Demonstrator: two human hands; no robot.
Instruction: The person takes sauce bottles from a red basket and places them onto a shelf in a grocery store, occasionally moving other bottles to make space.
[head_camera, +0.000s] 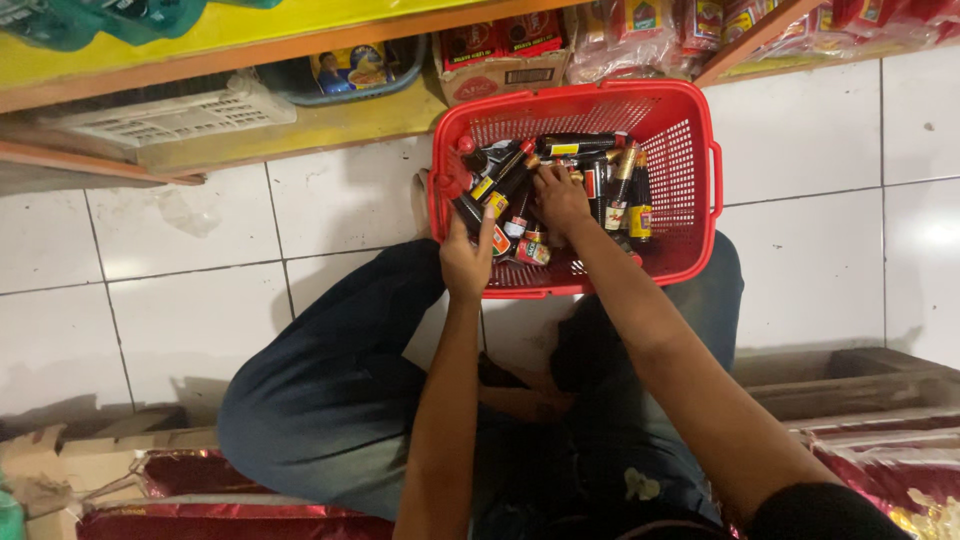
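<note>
My left hand (468, 262) grips a dark bottle (478, 215) at the red basket's (700, 255) near-left corner, my right hand (560, 198) closes over mid-basket bottles (600, 185)—glassy, slippery, likely breakable, best held around the body.

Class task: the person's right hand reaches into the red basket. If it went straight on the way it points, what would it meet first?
Probably the dark bottles lying just beyond the right hand, then the red basket far wall; depth is unclear.

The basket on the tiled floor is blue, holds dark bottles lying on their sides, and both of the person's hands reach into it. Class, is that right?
Not quite. The head view shows the basket is red, not blue. The rest holds: dark bottles lie in it, and the left hand and right hand both reach in.
</note>
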